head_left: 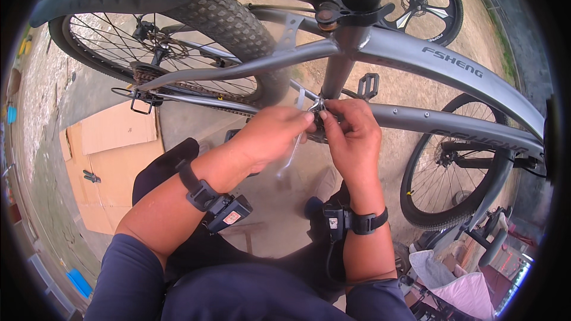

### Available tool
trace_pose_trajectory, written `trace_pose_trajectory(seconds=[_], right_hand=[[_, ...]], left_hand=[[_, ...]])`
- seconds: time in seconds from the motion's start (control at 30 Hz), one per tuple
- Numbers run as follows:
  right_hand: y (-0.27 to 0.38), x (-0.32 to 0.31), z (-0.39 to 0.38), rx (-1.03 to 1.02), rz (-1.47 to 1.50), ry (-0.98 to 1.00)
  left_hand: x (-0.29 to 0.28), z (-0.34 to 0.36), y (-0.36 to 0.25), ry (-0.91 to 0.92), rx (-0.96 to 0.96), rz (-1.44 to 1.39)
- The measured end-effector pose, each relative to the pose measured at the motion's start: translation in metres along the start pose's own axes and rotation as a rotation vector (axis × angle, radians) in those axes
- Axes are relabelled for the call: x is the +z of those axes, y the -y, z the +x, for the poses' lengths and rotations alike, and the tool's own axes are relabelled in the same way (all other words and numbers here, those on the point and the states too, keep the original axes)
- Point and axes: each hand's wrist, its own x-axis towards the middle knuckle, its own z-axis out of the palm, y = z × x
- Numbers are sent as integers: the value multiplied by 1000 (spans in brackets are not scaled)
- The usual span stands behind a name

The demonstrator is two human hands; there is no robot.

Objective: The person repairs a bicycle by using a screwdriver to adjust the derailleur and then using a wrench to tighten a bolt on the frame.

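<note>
In the head view, both hands are working at the centre of the picture, close under the seat tube (351,53) of a grey bike (452,65). The left hand (270,137) is pinching a thin white strap (292,148), a cable tie as it seems, and its free tail is hanging toward 6 o'clock. The right hand (351,134) is closing its fingertips (326,123) on a small metal part (317,106) where the tubes are meeting. The strap is looking not yet pulled tight, so I judge the fastening is only partly done and the long tail is remaining. At 10 o'clock the rear wheel (232,24) is standing, and cardboard (110,160) is lying at 8 o'clock.
</note>
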Motion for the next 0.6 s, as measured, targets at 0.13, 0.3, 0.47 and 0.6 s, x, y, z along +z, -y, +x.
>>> trace_pose_trajectory(seconds=[0.13,0.3,0.47,0.6], right_hand=[[-6,0,-1,-38,-6,-3],[-7,-1,-2,-57,-12,1],[-8,2,-4,-22,36,-10],[-6,5,-6,-1,29,-25]], left_hand=[[3,0,4,-15,31,-17],[2,-4,-4,0,-31,-34],[4,-3,1,37,-42,-142],[6,-3,1,17,-22,-106]])
